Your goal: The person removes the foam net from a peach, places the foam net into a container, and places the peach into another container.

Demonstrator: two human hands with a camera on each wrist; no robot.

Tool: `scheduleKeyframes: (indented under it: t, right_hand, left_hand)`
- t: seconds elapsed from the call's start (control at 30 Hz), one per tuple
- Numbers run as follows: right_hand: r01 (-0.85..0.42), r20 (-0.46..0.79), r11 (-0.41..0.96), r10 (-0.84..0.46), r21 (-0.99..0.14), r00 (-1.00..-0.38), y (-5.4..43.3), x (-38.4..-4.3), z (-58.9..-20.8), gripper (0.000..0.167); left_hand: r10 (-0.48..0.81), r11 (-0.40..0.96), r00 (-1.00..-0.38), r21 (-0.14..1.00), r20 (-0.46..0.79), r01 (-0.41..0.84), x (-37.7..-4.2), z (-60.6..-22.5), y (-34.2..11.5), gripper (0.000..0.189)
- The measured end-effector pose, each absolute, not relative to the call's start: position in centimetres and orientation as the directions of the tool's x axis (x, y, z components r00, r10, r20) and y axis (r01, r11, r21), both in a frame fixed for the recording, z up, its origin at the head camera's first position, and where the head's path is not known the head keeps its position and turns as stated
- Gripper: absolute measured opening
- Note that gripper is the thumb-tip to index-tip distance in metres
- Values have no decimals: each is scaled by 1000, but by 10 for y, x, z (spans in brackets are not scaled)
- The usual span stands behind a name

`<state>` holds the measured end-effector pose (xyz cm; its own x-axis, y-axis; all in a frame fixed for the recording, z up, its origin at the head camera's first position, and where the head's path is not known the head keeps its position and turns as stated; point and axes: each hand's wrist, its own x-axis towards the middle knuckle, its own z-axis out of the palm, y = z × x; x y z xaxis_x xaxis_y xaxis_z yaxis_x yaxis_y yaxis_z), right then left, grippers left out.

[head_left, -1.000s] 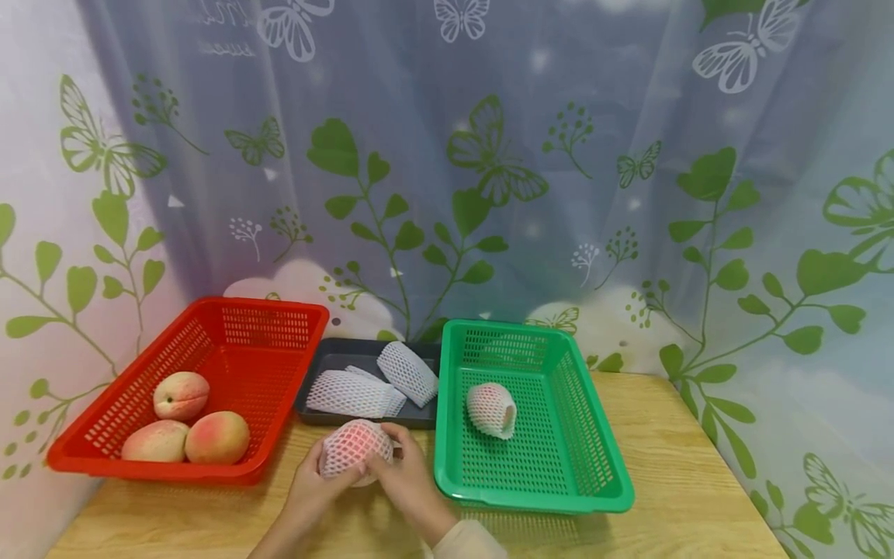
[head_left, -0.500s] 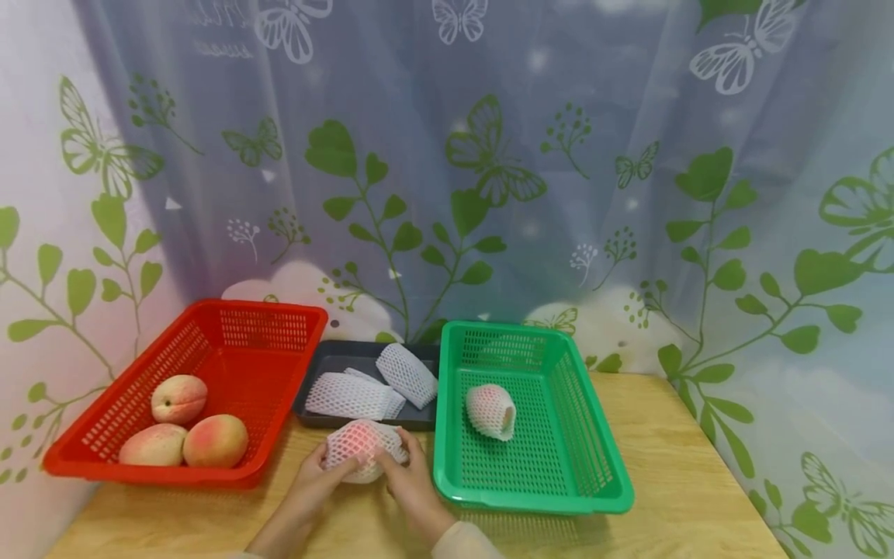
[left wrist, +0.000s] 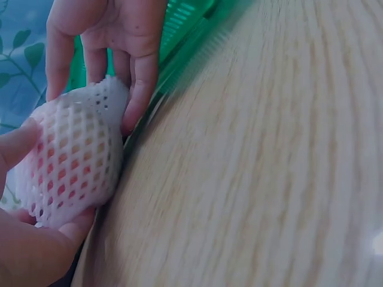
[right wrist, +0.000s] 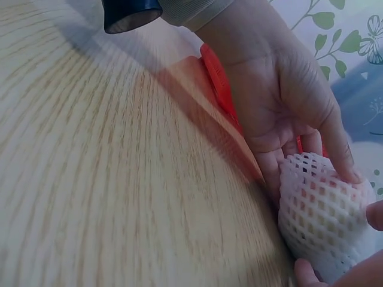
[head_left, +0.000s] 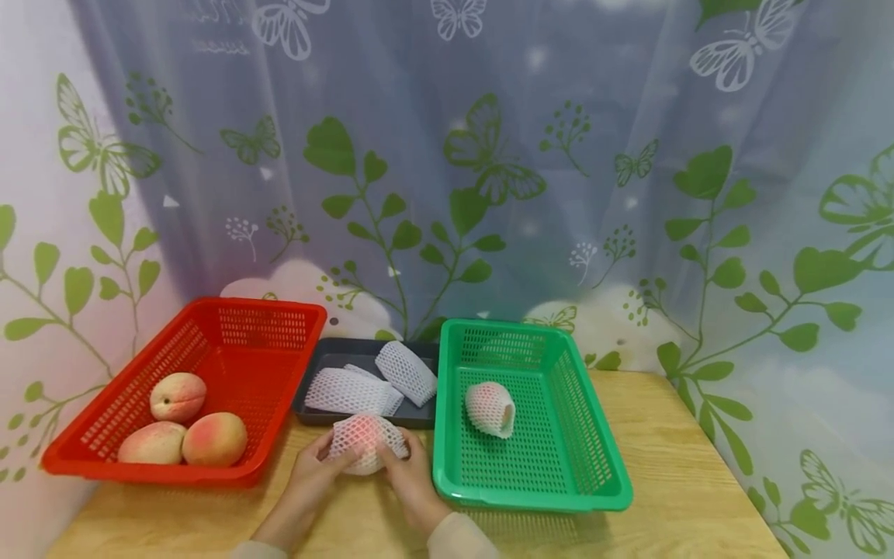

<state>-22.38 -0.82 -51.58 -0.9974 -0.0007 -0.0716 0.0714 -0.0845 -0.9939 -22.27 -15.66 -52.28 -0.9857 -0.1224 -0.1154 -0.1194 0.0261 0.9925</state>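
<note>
Five peaches are here. One, a round pink-and-cream peach in a white foam net (head_left: 366, 446), is held between both hands just above the pale wooden table (head_left: 670, 458), in front of the dark grey shallow tray (head_left: 335, 353). The left hand (head_left: 307, 477) is curled round one side, thumb in front; the right hand (head_left: 414, 483) pinches the net's other end between thumb and fingers. Three bare, blushed peaches (head_left: 215, 439) lie in the red slotted plastic basket (head_left: 254, 369), and one net-wrapped peach (head_left: 489, 409) lies in the green slotted plastic basket (head_left: 534, 502). I count at least three white foam net sleeves (head_left: 405, 373) in the tray; the left ones overlap, so I can't be sure. Some fingertips are hidden behind the held fruit. By the right wrist, a dark rounded object (right wrist: 131, 13) is cut off at the top, too little showing to identify.
</note>
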Motion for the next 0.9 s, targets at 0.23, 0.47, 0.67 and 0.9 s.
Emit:
scheduleKeyframes:
  t: [0.23, 0.47, 0.67, 0.9]
  right_hand:
    - [54, -56, -74, 28, -996, -998, -12, -230, -520, 45]
    - [18, -21, -92, 32, -996, -999, -15, -230, -516, 40]
    - [12, -15, -62, 57, -998, -998, -16, -229, -514, 40]
    - [-9, 7, -27, 83, -1000, -996, -15, -230, -513, 38]
  left_hand:
    - [-127, 48, -983, 989, -132, -139, -227, -521, -157, 73]
    - [-142, 7, -980, 990, -141, -144, -230, -521, -156, 71]
    - [-139, -17, -978, 988, -157, -156, -224, -520, -154, 65]
    - [-147, -4, -978, 989, -148, -149, -225, -516, -151, 64]
